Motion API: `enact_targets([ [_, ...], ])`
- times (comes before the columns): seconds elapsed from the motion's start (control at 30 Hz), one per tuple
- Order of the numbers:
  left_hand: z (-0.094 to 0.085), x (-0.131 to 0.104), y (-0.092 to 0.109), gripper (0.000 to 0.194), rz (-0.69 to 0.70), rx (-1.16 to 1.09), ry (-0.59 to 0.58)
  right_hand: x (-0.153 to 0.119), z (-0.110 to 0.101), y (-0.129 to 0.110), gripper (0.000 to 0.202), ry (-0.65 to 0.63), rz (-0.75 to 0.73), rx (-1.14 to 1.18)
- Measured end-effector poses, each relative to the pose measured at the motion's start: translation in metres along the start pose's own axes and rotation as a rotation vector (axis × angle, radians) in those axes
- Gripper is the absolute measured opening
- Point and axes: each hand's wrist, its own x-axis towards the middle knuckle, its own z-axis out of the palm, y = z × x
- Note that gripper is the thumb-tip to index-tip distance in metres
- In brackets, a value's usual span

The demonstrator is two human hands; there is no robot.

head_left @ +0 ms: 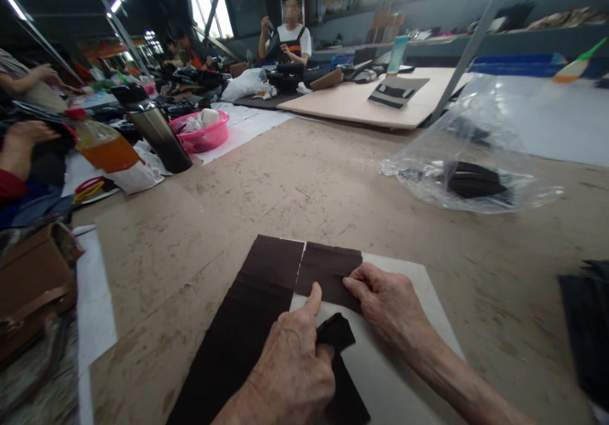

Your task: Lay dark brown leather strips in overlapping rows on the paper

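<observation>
A pale board (404,279) lies at the front of the table, partly covered by dark brown, cloth-like pieces. One long dark strip (238,323) runs down its left side, and a smaller dark rectangle (328,269) sits at the top, a thin gap between them. My right hand (387,295) pinches the right edge of the small rectangle. The index finger of my left hand (295,349) points out at the rectangle's lower edge. Its other fingers are curled around more dark pieces (337,333), which stick out on the right side of the hand.
A clear plastic bag (471,152) with dark pieces lies at right, near a dark stack (587,323). At left stand a bottle of orange liquid (107,149), a flask (155,130) and a pink basin (209,134). A co-worker (290,35) is across the table.
</observation>
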Motion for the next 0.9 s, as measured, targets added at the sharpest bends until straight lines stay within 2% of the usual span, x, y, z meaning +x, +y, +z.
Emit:
enact_targets([
  [0.23, -0.001, 0.000, 0.000, 0.064, 0.010, -0.029, -0.010, -0.006, 0.007, 0.002, 0.008, 0.111, -0.042, -0.107],
  [0.4, -0.002, 0.001, 0.000, 0.064, 0.015, -0.027, -0.018, -0.009, 0.013, 0.000, 0.007, 0.260, -0.116, -0.254],
  [0.57, -0.002, 0.001, 0.005, 0.064, -0.007, 0.008, -0.015, -0.016, 0.003, 0.007, 0.013, 0.470, -0.220, -0.390],
  [0.63, -0.003, 0.001, 0.007, 0.065, -0.010, 0.006, -0.011, -0.022, -0.004, 0.015, 0.018, 0.509, -0.310, -0.391],
  [0.77, -0.004, 0.001, 0.009, 0.064, 0.006, -0.006, 0.004, -0.034, -0.014, 0.027, 0.033, 0.442, -0.566, -0.344],
  [0.9, -0.005, 0.002, 0.011, 0.063, 0.028, -0.044, -0.006, -0.040, -0.014, 0.031, 0.050, 0.260, -0.771, -0.315],
])
